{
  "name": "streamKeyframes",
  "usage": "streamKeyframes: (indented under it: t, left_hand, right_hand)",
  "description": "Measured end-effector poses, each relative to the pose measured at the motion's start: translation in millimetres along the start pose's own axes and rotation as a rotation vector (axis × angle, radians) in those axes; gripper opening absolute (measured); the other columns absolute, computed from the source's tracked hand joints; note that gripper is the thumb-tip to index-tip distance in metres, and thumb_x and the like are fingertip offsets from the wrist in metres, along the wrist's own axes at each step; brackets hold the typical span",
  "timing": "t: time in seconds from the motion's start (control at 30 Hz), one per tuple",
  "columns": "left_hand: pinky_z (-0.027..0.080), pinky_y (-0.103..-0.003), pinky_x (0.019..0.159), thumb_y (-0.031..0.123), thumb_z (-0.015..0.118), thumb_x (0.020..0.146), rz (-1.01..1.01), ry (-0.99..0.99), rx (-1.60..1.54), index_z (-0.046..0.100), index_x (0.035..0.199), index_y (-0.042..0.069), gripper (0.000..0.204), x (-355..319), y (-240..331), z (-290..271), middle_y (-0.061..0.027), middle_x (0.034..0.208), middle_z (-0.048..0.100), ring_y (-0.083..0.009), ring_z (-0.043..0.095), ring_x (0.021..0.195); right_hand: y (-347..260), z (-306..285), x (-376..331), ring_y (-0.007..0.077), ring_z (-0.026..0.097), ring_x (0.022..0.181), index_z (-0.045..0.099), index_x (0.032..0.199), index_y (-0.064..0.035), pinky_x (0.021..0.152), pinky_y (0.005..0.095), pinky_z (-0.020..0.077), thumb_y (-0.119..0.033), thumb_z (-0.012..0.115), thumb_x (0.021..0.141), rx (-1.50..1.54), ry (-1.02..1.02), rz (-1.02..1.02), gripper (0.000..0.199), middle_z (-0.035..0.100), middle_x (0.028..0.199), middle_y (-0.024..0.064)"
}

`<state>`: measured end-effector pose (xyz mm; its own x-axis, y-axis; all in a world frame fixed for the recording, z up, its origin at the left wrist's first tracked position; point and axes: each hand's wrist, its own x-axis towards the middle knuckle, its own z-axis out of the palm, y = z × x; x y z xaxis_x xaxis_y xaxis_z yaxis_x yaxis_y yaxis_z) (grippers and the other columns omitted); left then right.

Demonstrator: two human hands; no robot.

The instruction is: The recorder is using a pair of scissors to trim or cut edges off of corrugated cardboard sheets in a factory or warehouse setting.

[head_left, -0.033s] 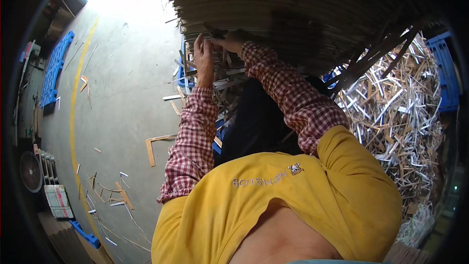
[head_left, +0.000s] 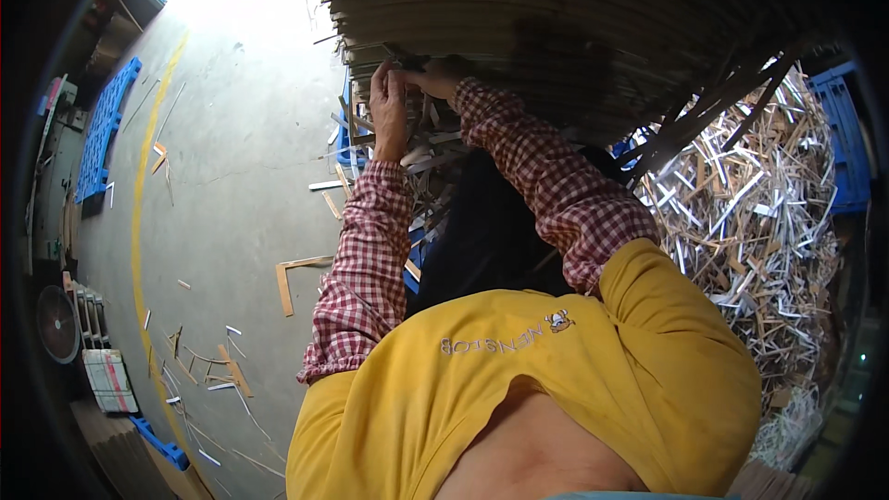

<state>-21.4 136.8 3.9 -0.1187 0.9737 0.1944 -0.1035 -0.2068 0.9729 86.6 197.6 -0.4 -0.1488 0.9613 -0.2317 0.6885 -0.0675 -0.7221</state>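
Both of my hands are at the near left corner of a tall stack of brown cardboard sheets (head_left: 482,14). My left hand (head_left: 388,116) is held upright beside the corner, its fingers stretched and apart, the tips close to my right hand. Closed fingers of my right hand (head_left: 439,80) hold a small dark tool (head_left: 408,62) against the stack's edge; shadow hides its exact kind. Loose cardboard strips (head_left: 421,156) hang and lie beneath my hands.
At the right lies a big heap of white and brown cardboard offcuts (head_left: 741,213), with a blue pallet (head_left: 841,139) behind it. Scattered strips (head_left: 287,289) litter the grey floor. Another blue pallet (head_left: 106,134) stands at the left past a yellow line (head_left: 139,222), above a round fan (head_left: 59,325).
My left hand has shifted slightly up, bringing its fingertips nearer my right hand. My right hand has moved very little, still with the dark tool.
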Motion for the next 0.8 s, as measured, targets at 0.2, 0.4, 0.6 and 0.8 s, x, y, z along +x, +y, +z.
streamKeyframes:
  t: [0.2, 0.4, 0.6, 0.8]
  left_hand:
    - [0.036, -0.026, 0.080, 0.024, 0.040, 0.086, -0.055, -0.151, -0.233, 0.045, 0.108, 0.000, 0.033, 23.8, -11.4, 29.9, -0.0097, 0.106, 0.048, -0.0178, 0.046, 0.094]
    - [0.038, -0.023, 0.060, 0.019, 0.047, 0.082, -0.268, 0.097, -0.276, 0.049, 0.099, 0.004, 0.023, -56.5, -37.8, -4.1, -0.0017, 0.084, 0.051, -0.0103, 0.047, 0.067]
    - [0.041, -0.021, 0.051, 0.031, 0.041, 0.085, -0.204, 0.229, -0.298, 0.026, 0.123, 0.012, 0.044, -12.6, -39.7, -23.7, -0.0082, 0.096, 0.046, -0.0158, 0.053, 0.072]
    - [0.039, -0.026, 0.072, 0.033, 0.037, 0.087, -0.050, 0.008, -0.161, 0.038, 0.117, 0.007, 0.039, 17.8, 3.6, 8.7, -0.0079, 0.099, 0.050, -0.0132, 0.048, 0.084]
  right_hand:
    - [16.1, 24.6, 3.6, 0.0231, 0.055, 0.076, 0.058, 0.083, 0.0000, 0.064, 0.0306, 0.0428, -0.026, 0.051, 0.075, 0.341, 0.586, -0.381, 0.027, 0.058, 0.084, 0.0164]
    - [14.9, 50.5, -93.9, 0.0254, 0.059, 0.067, 0.059, 0.079, 0.0034, 0.055, 0.0335, 0.0433, -0.028, 0.056, 0.069, 0.235, -0.093, -0.198, 0.034, 0.059, 0.071, 0.0193]
    - [17.9, 5.9, -34.2, 0.0172, 0.053, 0.051, 0.058, 0.056, 0.0006, 0.051, 0.0306, 0.0406, -0.048, 0.054, 0.070, 0.135, -0.196, -0.287, 0.051, 0.055, 0.054, 0.0112]
    - [-14.1, -16.8, -4.5, 0.0205, 0.056, 0.076, 0.055, 0.089, 0.0034, 0.069, 0.0301, 0.0427, -0.036, 0.053, 0.073, 0.234, -0.072, -0.069, 0.043, 0.058, 0.082, 0.0136]
